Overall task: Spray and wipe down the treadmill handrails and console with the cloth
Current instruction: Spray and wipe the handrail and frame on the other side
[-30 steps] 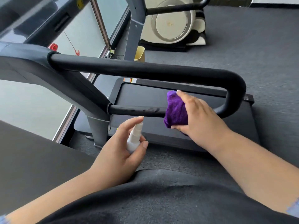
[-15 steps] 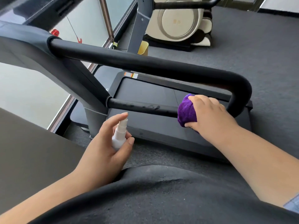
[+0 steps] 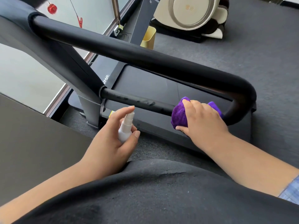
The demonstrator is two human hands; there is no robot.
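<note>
The treadmill's thick black padded handrail runs from upper left to a bend at the right. Below it a thinner black lower bar carries smudges. My right hand grips a bunched purple cloth wrapped around the right end of that lower bar, close to the bend. My left hand holds a small white spray bottle upright below the bar, index finger resting on its nozzle top. The console is out of view.
The treadmill deck lies beneath the rails on grey carpet. A grey upright post stands at left beside a window. A beige machine and a yellow bin sit at the back. My dark-clothed lap fills the bottom.
My right hand has slid the purple cloth rightward along the lower bar toward the bend. The view has shifted closer and lower. My left hand keeps the bottle in much the same hold.
</note>
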